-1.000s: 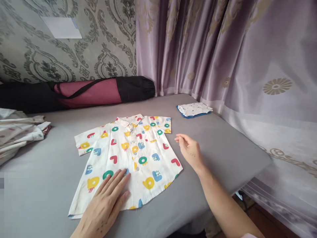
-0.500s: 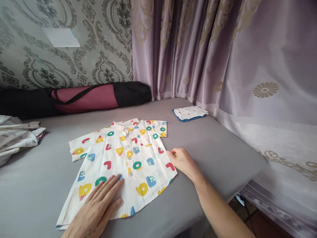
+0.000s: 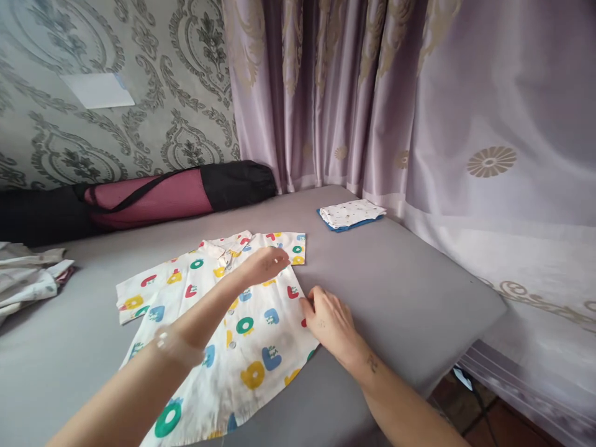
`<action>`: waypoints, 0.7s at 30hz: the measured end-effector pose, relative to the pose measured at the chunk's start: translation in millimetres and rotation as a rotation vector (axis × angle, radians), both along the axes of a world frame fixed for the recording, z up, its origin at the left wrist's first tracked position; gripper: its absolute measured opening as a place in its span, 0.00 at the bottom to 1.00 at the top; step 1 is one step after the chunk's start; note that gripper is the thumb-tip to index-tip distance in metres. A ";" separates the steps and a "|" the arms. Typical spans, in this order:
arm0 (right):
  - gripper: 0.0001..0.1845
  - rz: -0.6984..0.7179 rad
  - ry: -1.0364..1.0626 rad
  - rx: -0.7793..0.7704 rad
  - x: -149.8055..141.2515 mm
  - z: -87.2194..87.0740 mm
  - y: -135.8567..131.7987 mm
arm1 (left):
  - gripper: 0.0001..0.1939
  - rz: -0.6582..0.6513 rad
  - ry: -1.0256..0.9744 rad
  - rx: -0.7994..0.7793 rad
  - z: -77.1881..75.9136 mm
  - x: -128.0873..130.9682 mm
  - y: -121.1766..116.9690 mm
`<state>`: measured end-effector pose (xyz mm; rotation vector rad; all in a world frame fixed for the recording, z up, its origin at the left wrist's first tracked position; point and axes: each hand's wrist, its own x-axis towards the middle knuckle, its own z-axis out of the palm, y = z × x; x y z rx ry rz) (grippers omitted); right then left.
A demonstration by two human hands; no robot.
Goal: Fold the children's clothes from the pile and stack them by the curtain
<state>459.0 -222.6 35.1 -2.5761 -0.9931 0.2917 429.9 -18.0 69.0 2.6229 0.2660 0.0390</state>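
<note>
1. Head view: a short-sleeved shirt (image 3: 254,357) with colourful printed shapes lay spread out, front up, on a gray-covered surface (image 3: 395,285), its collar (image 3: 226,247) toward the wall (image 3: 153,37) and its hem toward the person.
2. The left hand (image 3: 267,264) reached across the front of the shirt to its far side, near the sleeve (image 3: 298,248) at picture right. Its fingers were bent inward; whether they had hold of any cloth, I could not tell.
3. A pale bracelet (image 3: 177,347) circled the left wrist, and that forearm covered part of the shirt's middle.
4. The right hand (image 3: 328,320) was at the same side edge of the shirt, lower down than the left. Its fingers were curled, with the thumb at the edge of the cloth; whether they pinched it could not be made out.
5. Beyond the hands, a folded spotted white cloth (image 3: 354,213) lay on a folded blue one (image 3: 342,229), near the purple curtain (image 3: 321,93).
6. Loose clothes (image 3: 28,279) lay heaped at the left edge of the view.
7. Behind the shirt, a long black and dark pink bag (image 3: 153,197) lay along the wall, below a sheet of white paper (image 3: 100,91).
</note>
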 end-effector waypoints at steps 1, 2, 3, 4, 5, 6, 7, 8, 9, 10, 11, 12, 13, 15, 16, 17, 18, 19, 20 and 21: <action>0.10 -0.007 -0.003 -0.014 0.9 -1.0 1.1 | 0.16 0.039 0.015 0.018 -3.6 22.0 -1.0; 0.10 -0.006 -0.012 -0.025 1.4 -2.1 2.2 | 0.15 0.110 0.046 0.049 -7.5 41.6 -3.0; 0.09 0.000 -0.026 -0.033 1.7 -3.2 3.2 | 0.15 0.184 0.079 0.088 -11.6 58.4 -5.9; 0.09 0.008 -0.042 -0.037 1.6 -4.3 4.1 | 0.15 0.237 0.091 0.116 -15.6 72.6 -9.5; 0.09 0.018 -0.057 -0.037 1.3 -5.4 4.7 | 0.15 0.284 0.102 0.139 -19.4 84.3 -13.4; 0.09 0.031 -0.071 -0.032 0.9 -6.4 5.0 | 0.16 0.320 0.107 0.156 -22.9 93.9 -17.3; 0.09 0.045 -0.083 -0.021 0.4 -7.4 5.2 | 0.17 0.348 0.108 0.166 -26.3 101.6 -20.9; 0.09 0.058 -0.093 -0.006 0.0 -8.4 5.3 | 0.17 0.375 0.110 0.174 -29.4 108.0 -23.9; 0.09 0.069 -0.097 0.010 -0.3 -9.3 5.2 | 0.18 0.403 0.113 0.180 -32.4 113.2 -26.1; 0.09 0.079 -0.093 0.027 -0.5 -10.0 5.2 | 0.19 0.428 0.114 0.184 -35.1 117.5 -27.5; 0.08 0.083 -0.082 0.043 -0.5 -10.5 5.1 | 0.20 0.448 0.114 0.187 -37.7 121.3 -28.2; 0.08 0.084 -0.062 0.057 -0.5 -10.5 5.0 | 0.20 0.464 0.112 0.189 -40.2 124.7 -28.3; 0.08 0.084 -0.034 0.071 -0.4 -10.1 4.9 | 0.20 0.474 0.110 0.188 -42.4 127.7 -28.0; 0.07 0.093 0.035 0.090 -0.5 -8.3 4.4 | 0.17 0.480 0.104 0.179 -46.3 133.4 -27.0; 0.06 0.103 0.068 0.097 -0.7 -7.1 4.0 | 0.16 0.479 0.100 0.169 -47.8 136.0 -26.5; 0.06 0.114 0.097 0.105 -0.9 -5.9 3.4 | 0.15 0.479 0.095 0.154 -48.7 138.3 -25.9; 0.09 0.126 0.121 0.118 -1.3 -4.9 2.7 | 0.15 0.482 0.088 0.135 -48.9 140.3 -25.1; 0.13 0.141 0.144 0.138 -1.7 -4.2 1.9 | 0.15 0.488 0.079 0.110 -48.4 141.8 -23.7; 0.17 0.157 0.167 0.161 -2.1 -3.6 1.0 | 0.14 0.499 0.068 0.079 -47.0 142.4 -21.5; 0.22 0.171 0.190 0.186 -2.4 -3.1 0.1 | 0.14 0.517 0.057 0.043 -44.8 142.2 -18.1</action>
